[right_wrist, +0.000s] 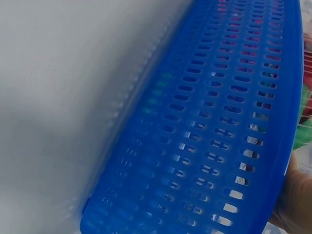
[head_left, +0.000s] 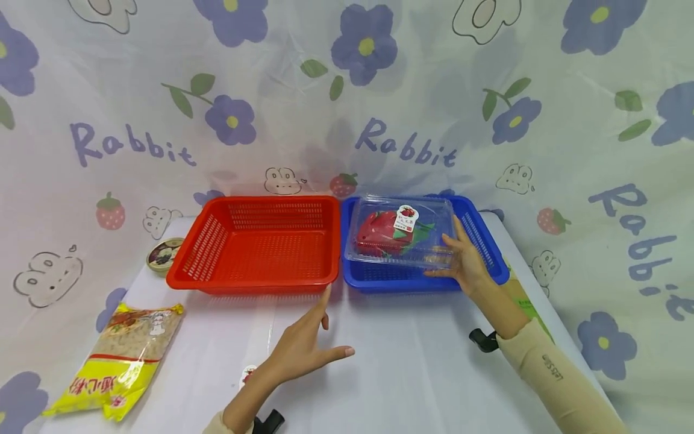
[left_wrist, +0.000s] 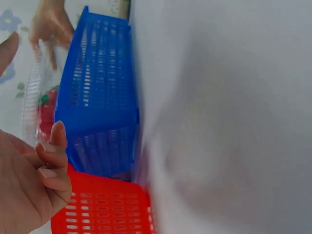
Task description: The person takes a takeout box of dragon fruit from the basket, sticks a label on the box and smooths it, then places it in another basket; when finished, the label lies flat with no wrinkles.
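- A clear plastic clamshell box (head_left: pixel 400 235), with a red item and a labelled sticker seen inside, is held over the blue basket (head_left: pixel 488 241) by the right hand (head_left: pixel 463 260), whose fingers and thumb are clamped on the box's near right corner.
- The left hand (head_left: pixel 303 346) is seen with fingers spread apart and nothing gripped, its fingertips close to the front rim of the red basket (head_left: pixel 260 244).
- The two baskets are set side by side, touching, on the white table (head_left: pixel 412 361).
- A yellow packet (head_left: pixel 121 358) and a small round tin (head_left: pixel 164 254) are seen to the left of the red basket.
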Available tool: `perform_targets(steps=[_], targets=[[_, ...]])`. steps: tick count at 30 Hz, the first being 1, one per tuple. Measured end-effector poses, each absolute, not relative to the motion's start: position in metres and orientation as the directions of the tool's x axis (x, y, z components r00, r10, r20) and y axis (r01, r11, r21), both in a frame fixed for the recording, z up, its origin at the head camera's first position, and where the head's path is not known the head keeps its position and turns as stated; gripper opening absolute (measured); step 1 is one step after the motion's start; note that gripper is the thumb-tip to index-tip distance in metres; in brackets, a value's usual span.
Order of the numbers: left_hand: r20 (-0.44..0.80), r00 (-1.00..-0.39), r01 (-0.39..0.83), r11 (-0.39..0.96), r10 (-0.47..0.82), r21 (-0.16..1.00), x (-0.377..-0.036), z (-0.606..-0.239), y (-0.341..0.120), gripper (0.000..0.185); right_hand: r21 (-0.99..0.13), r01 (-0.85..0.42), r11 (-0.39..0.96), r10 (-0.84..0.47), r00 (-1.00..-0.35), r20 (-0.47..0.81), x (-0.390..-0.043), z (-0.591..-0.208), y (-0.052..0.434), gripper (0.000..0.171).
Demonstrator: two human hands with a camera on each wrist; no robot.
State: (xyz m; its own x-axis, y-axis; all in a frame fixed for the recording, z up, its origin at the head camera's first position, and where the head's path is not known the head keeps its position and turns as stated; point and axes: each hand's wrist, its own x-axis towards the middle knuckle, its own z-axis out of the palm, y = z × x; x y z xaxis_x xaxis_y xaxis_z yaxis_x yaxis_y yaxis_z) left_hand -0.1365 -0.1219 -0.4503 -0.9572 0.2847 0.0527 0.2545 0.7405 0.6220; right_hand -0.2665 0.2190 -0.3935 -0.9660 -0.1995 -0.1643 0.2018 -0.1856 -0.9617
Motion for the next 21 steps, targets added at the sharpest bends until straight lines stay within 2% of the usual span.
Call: perform_targets(steps=[11,21], targets=[[0.095,-0.961,0.263,0.752,0.26,0.604,-0.157,-0.452,-0.116,0.112,-0.956,0.213,-0.202,-0.213,-0.962,-0.17,-0.273,-0.402,0.225,0.073],[0.057,-0.97,0.216,0.733,0.236,0.645,-0.176,-0.45,-0.106,0.107,-0.957,0.231,-0.173,-0.227,-0.955,-0.189,-0.283,-0.409,0.233,0.069]])
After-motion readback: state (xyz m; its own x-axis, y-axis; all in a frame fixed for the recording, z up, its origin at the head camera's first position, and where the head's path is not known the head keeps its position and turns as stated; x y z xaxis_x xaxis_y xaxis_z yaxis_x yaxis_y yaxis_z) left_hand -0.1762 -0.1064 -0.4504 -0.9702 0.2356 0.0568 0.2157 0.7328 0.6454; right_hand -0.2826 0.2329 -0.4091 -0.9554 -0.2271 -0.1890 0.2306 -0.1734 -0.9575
